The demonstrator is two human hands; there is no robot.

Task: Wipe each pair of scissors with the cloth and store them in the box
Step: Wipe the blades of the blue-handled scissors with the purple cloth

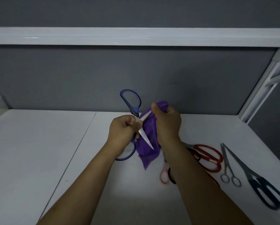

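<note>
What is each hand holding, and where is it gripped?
The left hand holds the open blue-handled scissors near the pivot and lower handle. The right hand grips a bunched purple cloth by its upper part, against a blade.

Both forearms are extended forward from the lower edge of the view, bare, converging toward the centre. The left hand is held as a closed fist, knuckles upward, fingers curled around the scissors near the pivot. The right hand is raised slightly higher, back toward the camera, fingers bunched closed over the cloth. The hands are positioned just beside each other.
</note>
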